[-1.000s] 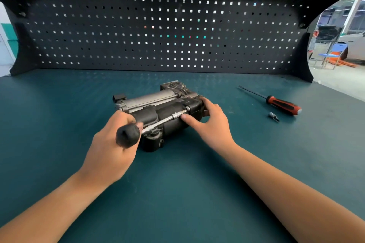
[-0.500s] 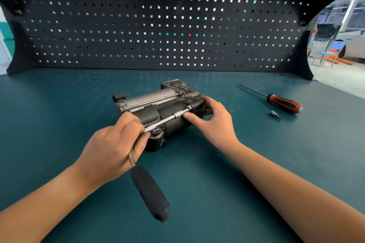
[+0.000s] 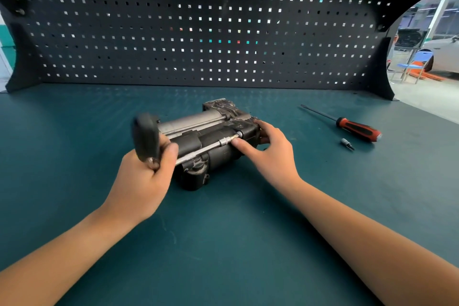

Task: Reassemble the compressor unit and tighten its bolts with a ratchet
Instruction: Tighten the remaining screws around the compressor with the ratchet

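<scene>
The black and silver compressor unit [image 3: 211, 141] lies on its side in the middle of the teal bench [image 3: 223, 243]. My left hand [image 3: 144, 181] grips the head end of a ratchet [image 3: 146, 136], whose black handle points up and away. A long silver extension [image 3: 206, 149] runs from the ratchet along the compressor's side to a bolt near its right end. My right hand [image 3: 270, 154] rests on the compressor's right end, thumb against the extension's socket tip, fingers curled round the end of the housing.
A red and black screwdriver [image 3: 347, 124] lies to the right on the bench, with a small loose bit [image 3: 347, 144] just in front of it. A black pegboard [image 3: 198, 32] walls off the back. The bench's right edge opens onto a workshop floor.
The ratchet handle has swung from hanging down toward me to pointing up and away, turned by my left hand. My right hand and the compressor have stayed in place.
</scene>
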`<state>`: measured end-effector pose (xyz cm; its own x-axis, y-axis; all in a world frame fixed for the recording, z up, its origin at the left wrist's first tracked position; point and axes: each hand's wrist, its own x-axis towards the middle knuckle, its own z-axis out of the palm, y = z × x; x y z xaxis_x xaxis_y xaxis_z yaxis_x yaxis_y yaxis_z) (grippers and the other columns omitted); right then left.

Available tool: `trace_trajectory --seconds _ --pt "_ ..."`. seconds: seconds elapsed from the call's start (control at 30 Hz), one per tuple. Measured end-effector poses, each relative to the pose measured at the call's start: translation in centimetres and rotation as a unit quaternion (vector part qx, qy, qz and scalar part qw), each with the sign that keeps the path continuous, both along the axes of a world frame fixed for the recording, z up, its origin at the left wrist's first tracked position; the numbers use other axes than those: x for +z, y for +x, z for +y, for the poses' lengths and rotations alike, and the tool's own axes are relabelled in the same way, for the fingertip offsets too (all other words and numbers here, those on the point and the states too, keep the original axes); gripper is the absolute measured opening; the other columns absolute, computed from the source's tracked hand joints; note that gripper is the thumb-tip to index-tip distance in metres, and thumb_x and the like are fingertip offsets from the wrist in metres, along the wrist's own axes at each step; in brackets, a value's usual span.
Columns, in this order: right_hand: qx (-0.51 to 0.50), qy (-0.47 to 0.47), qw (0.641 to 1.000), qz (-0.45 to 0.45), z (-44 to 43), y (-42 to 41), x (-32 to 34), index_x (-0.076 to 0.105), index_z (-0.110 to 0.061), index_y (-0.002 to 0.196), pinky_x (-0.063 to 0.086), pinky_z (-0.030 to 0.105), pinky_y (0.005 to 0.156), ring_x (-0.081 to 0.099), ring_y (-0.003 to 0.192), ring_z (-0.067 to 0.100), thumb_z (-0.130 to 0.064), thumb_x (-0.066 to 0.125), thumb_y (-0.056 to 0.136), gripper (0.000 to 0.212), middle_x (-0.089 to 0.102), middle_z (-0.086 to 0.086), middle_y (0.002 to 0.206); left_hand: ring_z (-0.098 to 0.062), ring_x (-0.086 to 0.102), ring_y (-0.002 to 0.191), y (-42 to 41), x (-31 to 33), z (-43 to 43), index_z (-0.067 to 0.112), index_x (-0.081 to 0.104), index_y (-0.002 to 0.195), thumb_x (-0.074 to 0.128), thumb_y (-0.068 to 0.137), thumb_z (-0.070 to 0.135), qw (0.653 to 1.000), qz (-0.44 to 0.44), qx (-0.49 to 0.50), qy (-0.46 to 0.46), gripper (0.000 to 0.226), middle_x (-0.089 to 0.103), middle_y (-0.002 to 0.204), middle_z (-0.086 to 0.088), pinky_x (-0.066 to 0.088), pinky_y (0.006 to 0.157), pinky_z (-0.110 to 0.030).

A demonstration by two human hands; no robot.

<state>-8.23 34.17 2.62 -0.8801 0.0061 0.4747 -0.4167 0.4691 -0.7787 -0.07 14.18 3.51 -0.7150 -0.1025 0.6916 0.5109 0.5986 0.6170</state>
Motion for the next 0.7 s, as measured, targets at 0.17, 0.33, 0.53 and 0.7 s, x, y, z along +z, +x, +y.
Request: trace_trajectory --seconds 0.17,0.33,0.53,0.7 --pt "0.011 0.041 0.999 0.009 0.3 0.0 0.2 0.054 -0.024 0.126 0.035 0.016 0.078 0.049 0.095 0.007 -0.047 0.07 0.075 0.058 0.052 -0.007 0.099 -0.013 0.043 0.053 0.2 0.5 -0.6 0.023 0.04 0.075 0.043 0.087 0.036 0.994 0.036 0.014 -0.106 0.018 0.048 0.067 0.005 0.036 0.049 -0.021" --pt "0.02 0.06 0.998 0.01 0.6 0.1 0.3 0.051 -0.022 0.13 0.038 0.02 0.082 0.047 0.093 0.007 -0.044 0.071 0.076 0.062 0.045 -0.012 0.093 -0.024 0.04 0.035 1.0 1.1 -0.5 0.002 0.053 0.075 0.042 0.09 0.016 0.903 0.17 0.049 -0.392 0.023 0.057 0.07 -0.014 0.032 0.029 -0.026" --pt "0.027 0.054 0.998 0.006 0.7 0.2 0.4 0.052 -0.024 0.129 0.039 0.021 0.086 0.05 0.097 0.008 -0.041 0.072 0.075 0.06 0.049 -0.008 0.097 -0.018 0.042 0.051 1.5 0.4 0.7 0.006 0.048 0.074 0.045 0.089 0.024 0.976 0.063 0.042 -0.204 0.024 0.046 0.074 0.006 0.038 0.042 -0.032" --pt "0.028 0.054 0.998 0.006 0.9 0.1 0.5 0.053 -0.024 0.127 0.034 0.017 0.083 0.052 0.097 0.009 -0.039 0.072 0.076 0.057 0.052 -0.005 0.1 -0.01 0.035 0.043 0.4 0.0 1.7 0.018 0.039 0.065 0.047 0.093 0.018 0.993 -0.05 0.059 0.087 0.029 0.041 0.044 0.009 0.03 0.047 -0.02"
